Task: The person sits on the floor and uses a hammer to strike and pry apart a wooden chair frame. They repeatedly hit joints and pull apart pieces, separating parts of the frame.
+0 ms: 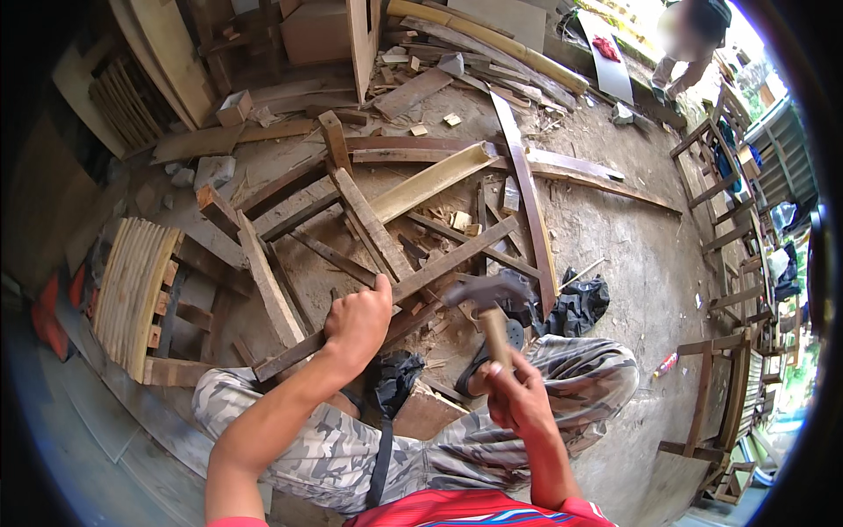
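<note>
My left hand point(358, 314) is closed around a long wooden bar point(457, 261) of a chair-like wooden frame, its thumb on top. The bar runs slantwise across the frame, above my lap. Several legs and rails of the frame, such as a pale upright leg point(268, 281), stick up and away from me. My right hand point(520, 393) grips a hammer point(494, 338) by its wooden handle. The hammer's dark metal head, slightly blurred, is raised just right of the bar. Whether a nail is under my left fingers cannot be seen.
A slatted wooden piece point(132, 294) stands at my left. Beyond the frame lie long curved boards point(421, 156) and a scrap wood pile point(421, 92). Black plastic bags point(581, 303) rest near my right knee. Wooden frames point(724, 386) line the right side. Another person point(694, 44) stands far right.
</note>
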The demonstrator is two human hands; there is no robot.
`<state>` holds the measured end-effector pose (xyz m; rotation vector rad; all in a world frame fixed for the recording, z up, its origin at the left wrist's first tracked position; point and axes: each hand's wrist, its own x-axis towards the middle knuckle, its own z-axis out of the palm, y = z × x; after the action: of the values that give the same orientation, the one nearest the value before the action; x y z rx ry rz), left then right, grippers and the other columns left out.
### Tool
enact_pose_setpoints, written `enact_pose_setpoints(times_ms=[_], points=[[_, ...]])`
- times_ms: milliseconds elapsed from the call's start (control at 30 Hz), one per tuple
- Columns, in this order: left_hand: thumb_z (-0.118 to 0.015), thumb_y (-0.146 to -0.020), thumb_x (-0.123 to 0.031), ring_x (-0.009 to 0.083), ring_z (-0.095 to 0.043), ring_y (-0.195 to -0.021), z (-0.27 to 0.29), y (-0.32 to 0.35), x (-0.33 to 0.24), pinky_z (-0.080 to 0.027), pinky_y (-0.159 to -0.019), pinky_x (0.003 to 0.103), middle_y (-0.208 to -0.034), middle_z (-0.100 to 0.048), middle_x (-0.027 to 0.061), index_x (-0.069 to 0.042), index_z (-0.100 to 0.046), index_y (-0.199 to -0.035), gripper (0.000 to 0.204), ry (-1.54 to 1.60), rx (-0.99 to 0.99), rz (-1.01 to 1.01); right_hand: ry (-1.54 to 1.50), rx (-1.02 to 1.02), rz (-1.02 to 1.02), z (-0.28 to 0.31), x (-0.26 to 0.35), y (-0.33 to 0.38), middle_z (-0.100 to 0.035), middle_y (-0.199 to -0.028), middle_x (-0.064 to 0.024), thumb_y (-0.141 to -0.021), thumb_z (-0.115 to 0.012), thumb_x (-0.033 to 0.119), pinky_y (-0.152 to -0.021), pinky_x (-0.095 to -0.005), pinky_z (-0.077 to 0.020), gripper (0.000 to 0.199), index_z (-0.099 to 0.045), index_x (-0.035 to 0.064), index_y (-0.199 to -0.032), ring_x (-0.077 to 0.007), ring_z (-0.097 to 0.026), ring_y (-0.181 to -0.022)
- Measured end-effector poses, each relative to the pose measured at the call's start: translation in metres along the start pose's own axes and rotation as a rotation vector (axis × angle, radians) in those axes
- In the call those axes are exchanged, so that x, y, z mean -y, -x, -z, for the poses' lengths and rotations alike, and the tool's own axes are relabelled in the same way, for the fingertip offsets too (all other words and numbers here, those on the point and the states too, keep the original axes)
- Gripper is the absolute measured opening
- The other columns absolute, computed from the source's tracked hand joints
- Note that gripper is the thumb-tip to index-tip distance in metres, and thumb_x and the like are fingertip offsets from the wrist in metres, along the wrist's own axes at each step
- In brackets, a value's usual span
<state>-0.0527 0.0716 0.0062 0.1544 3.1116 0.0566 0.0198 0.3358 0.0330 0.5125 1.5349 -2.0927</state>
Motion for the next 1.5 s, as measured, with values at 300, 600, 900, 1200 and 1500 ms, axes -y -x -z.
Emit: enact_pose_setpoints(times_ms=[300,600,900,1200,1500], points=[[-0.057,-0.093,-0.007,0.0344,-0.075,-0.07,0.001,0.001,0.001,-0.061,-0.061,0.044,-0.077,-0.072,0.018,-0.001,-0.056,-0.101,0.01,-0.015,-0.005,-0.006,0.027,-0.022,-0.03,0.008,-0.002,0.002,-0.056,-0.074,-0.003,-0.102,-0.061,0.019,-0.034,-0.0259,-0.0367,0.049,-0.043,0.0079,-0.146,-0.0097,-0.048,-0.042],[-0.055,-0.093,-0.005,0.0375,-0.074,-0.071,0.003,0.001,0.005,-0.061,-0.062,0.045,-0.079,-0.072,0.0198,0.0,-0.055,-0.105,0.013,-0.007,0.04,0.004,0.07,-0.022,-0.058,-0.003,-0.004,0.007,-0.056,-0.073,-0.0047,-0.102,-0.061,0.024,-0.03,-0.0243,-0.0372,0.024,-0.053,0.0071,-0.116,-0.0099,-0.049,-0.038],[-0.057,-0.092,-0.007,0.0355,-0.075,-0.072,0.0,0.002,0.005,-0.061,-0.064,0.046,-0.078,-0.073,0.0171,-0.002,-0.057,-0.106,0.014,-0.017,0.013,-0.002,-0.03,0.008,-0.016,-0.002,-0.02,0.005,-0.057,-0.074,-0.0038,-0.102,-0.062,0.022,-0.034,-0.0265,-0.0411,0.038,-0.049,0.0073,-0.134,-0.0115,-0.052,-0.042],[-0.068,-0.082,-0.012,0.0415,-0.073,-0.082,0.013,-0.008,0.023,-0.06,-0.074,0.05,-0.079,-0.071,0.0239,0.003,-0.056,-0.107,0.032,0.164,0.142,-0.041,0.118,-0.074,0.053,0.015,-0.02,0.016,-0.054,-0.071,-0.0021,-0.101,-0.062,0.018,-0.035,-0.0252,-0.0402,0.033,-0.053,0.0054,-0.13,-0.0101,-0.05,-0.042],[-0.067,-0.08,-0.025,0.0266,-0.072,-0.07,0.045,-0.032,0.061,-0.058,-0.066,0.04,-0.083,-0.07,0.0213,0.009,-0.049,-0.129,0.062,0.612,0.685,-0.087,0.175,-0.199,0.076,0.046,-0.031,0.03,-0.057,-0.071,-0.0038,-0.101,-0.059,0.013,-0.034,-0.0259,-0.0437,0.031,-0.052,0.0023,-0.129,-0.012,-0.054,-0.042]])
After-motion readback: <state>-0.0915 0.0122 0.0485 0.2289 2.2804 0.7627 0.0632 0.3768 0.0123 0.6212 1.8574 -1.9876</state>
